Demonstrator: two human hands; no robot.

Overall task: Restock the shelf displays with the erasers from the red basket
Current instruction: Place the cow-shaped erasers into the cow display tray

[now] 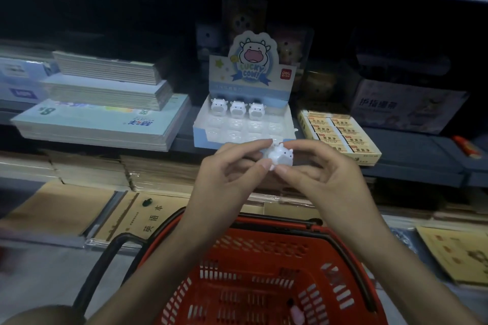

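Both hands meet above a red basket [264, 266] in front of a stationery shelf, together pinching one small white cow-shaped eraser [281, 157]. The left hand [232, 169] curls its thumb and fingertips onto the eraser's left side; the right hand [317, 166] grips it from the right and below, its remaining fingers loosely bent. The eraser is held just in front of the "Lucky Cow" display box [244, 116], whose back row holds three cow erasers [237, 109] while the moulded slots nearer the front stand unfilled. Beside the box on the right lies a tray of yellow boxed erasers [340, 134]; stacked notebooks [105, 103] sit to the left.
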